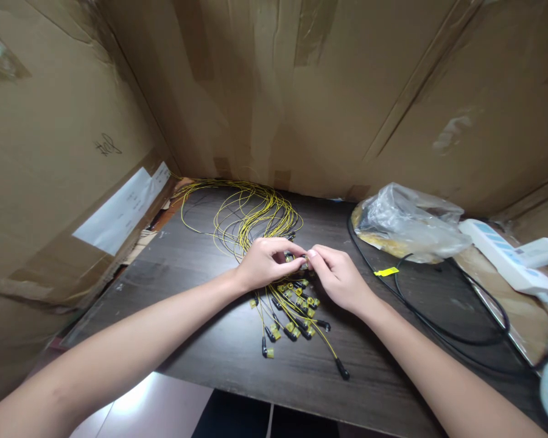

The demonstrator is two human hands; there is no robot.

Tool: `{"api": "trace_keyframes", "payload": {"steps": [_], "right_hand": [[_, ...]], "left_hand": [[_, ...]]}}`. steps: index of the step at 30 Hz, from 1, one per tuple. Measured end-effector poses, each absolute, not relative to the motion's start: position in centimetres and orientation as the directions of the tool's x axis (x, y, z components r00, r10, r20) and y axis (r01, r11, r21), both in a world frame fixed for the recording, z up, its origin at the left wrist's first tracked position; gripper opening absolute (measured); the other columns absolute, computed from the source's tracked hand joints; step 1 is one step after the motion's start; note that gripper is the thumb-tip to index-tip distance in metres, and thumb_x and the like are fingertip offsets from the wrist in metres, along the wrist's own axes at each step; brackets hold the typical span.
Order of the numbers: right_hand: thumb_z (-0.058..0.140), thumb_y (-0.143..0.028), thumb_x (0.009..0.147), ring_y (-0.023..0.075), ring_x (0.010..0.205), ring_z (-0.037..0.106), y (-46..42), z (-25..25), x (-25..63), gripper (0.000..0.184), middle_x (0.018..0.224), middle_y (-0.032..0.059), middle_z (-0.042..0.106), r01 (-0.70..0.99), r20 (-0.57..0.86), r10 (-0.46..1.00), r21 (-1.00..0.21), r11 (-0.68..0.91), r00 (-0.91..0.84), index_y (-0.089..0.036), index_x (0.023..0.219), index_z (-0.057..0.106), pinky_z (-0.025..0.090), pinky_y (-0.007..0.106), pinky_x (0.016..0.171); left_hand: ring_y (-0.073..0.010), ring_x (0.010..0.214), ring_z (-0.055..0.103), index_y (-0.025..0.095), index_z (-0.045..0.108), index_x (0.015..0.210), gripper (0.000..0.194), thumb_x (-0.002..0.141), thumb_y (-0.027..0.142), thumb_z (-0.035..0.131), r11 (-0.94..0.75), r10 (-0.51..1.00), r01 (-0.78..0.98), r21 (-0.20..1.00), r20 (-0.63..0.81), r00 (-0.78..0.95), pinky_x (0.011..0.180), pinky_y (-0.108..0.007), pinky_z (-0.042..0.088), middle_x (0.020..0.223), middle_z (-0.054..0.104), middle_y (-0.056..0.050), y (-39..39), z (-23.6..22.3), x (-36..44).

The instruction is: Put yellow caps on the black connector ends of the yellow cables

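Observation:
Over the dark table my left hand [270, 263] and my right hand [340, 275] meet, each closed in a pinch. Their fingertips hold a small cable connector [304, 263], mostly hidden by the fingers. Just below, thin yellow cables [283, 302] fan out toward me and end in several black angled connectors [305, 332]. Many of these carry clear yellow caps [274, 332]. One connector without a visible cap [342, 368] lies nearest the front edge. Behind my left hand, the long loops of yellow and black cable [260, 213] spread across the tabletop.
Cardboard walls [274, 97] enclose the table [201, 347] at the back and sides. To the right lie a clear plastic bag [406, 222], a black cable [442, 331] with a yellow tag [386, 272], and a white power strip [506, 255]. White paper [119, 210] is stuck on the left wall.

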State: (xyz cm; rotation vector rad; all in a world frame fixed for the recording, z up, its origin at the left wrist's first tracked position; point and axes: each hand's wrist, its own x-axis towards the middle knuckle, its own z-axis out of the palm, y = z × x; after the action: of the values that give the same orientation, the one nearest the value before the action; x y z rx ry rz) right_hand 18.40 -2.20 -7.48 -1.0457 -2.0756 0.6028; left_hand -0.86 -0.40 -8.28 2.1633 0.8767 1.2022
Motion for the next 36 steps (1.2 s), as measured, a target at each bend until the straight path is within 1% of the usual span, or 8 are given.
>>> {"api": "trace_keyframes", "payload": {"steps": [5,7,14,17,22,29,31,36], "right_hand": [[0.048,-0.03,0.098,0.0152,0.068,0.053,-2.35,-7.19,18.51,0.021,0.078,0.0025,0.058,0.496,0.41,0.832,-0.67,0.553,-0.374,-0.019,0.082,0.057,0.04,0.028,0.063],[0.052,-0.028,0.096,0.015,0.067,0.052,-2.33,-7.1,18.55,0.015,0.079,0.0024,0.058,0.5,0.412,0.831,-0.666,0.554,-0.373,-0.019,0.086,0.058,0.04,0.028,0.062],[0.039,-0.029,0.102,0.0137,0.059,0.047,-2.13,-7.38,18.35,0.037,0.063,-0.0005,0.05,0.49,0.397,0.822,-0.664,0.564,-0.408,-0.02,0.066,0.044,0.036,0.028,0.06],[0.04,-0.031,0.102,0.0146,0.062,0.048,-2.25,-7.33,18.29,0.035,0.066,0.0005,0.051,0.514,0.401,0.831,-0.654,0.554,-0.385,-0.02,0.068,0.047,0.036,0.029,0.061],[0.049,-0.03,0.097,0.0158,0.067,0.051,-2.43,-7.08,18.36,0.019,0.077,0.003,0.058,0.528,0.419,0.832,-0.643,0.554,-0.363,-0.02,0.084,0.057,0.039,0.029,0.062],[0.037,-0.032,0.102,0.0138,0.058,0.045,-2.19,-7.4,18.32,0.04,0.061,-0.0004,0.048,0.506,0.363,0.84,-0.676,0.536,-0.404,-0.02,0.065,0.045,0.035,0.029,0.059],[0.038,-0.032,0.102,0.0142,0.061,0.048,-2.22,-7.39,18.33,0.037,0.065,0.0005,0.052,0.501,0.376,0.84,-0.678,0.537,-0.391,-0.02,0.068,0.049,0.036,0.029,0.061],[0.051,-0.03,0.096,0.0153,0.068,0.052,-2.44,-7.23,18.36,0.017,0.079,0.0027,0.058,0.503,0.423,0.834,-0.665,0.552,-0.355,-0.018,0.085,0.059,0.039,0.028,0.062]], "left_hand": [[-0.0047,0.047,0.051,0.015,0.076,0.087,0.012,0.081,0.024,0.073,-0.598,0.793,0.307,0.741,0.488,0.366,0.048,-0.016,0.04,0.074,0.074,-0.002,-0.4,-8.32,-0.84],[-0.005,0.047,0.052,0.015,0.077,0.088,0.013,0.082,0.026,0.072,-0.581,0.803,0.303,0.755,0.471,0.365,0.048,-0.016,0.04,0.074,0.074,-0.002,-0.31,-8.39,-0.88],[-0.0055,0.049,0.053,0.015,0.077,0.091,0.014,0.084,0.025,0.071,-0.648,0.749,0.297,0.701,0.517,0.415,0.051,-0.017,0.042,0.075,0.074,-0.003,-0.33,-8.31,-0.85],[-0.0055,0.049,0.053,0.014,0.076,0.089,0.013,0.084,0.024,0.07,-0.633,0.765,0.319,0.706,0.503,0.403,0.051,-0.018,0.043,0.076,0.074,-0.003,-0.43,-8.2,-0.81],[-0.0058,0.05,0.053,0.014,0.075,0.089,0.014,0.084,0.026,0.071,-0.577,0.806,0.325,0.749,0.46,0.372,0.05,-0.017,0.043,0.076,0.074,-0.002,-0.38,-8.17,-0.83],[-0.0051,0.05,0.053,0.014,0.075,0.09,0.011,0.083,0.021,0.069,-0.636,0.762,0.333,0.697,0.498,0.414,0.051,-0.017,0.043,0.077,0.073,-0.002,-0.49,-8.12,-0.85],[-0.0048,0.049,0.053,0.014,0.074,0.088,0.01,0.082,0.02,0.07,-0.622,0.774,0.337,0.707,0.49,0.401,0.051,-0.017,0.043,0.077,0.073,-0.002,-0.51,-8.1,-0.81],[-0.0051,0.048,0.053,0.013,0.075,0.089,0.012,0.082,0.023,0.071,-0.57,0.812,0.329,0.753,0.456,0.364,0.048,-0.016,0.042,0.075,0.073,-0.003,-0.38,-8.04,-0.79]]}}
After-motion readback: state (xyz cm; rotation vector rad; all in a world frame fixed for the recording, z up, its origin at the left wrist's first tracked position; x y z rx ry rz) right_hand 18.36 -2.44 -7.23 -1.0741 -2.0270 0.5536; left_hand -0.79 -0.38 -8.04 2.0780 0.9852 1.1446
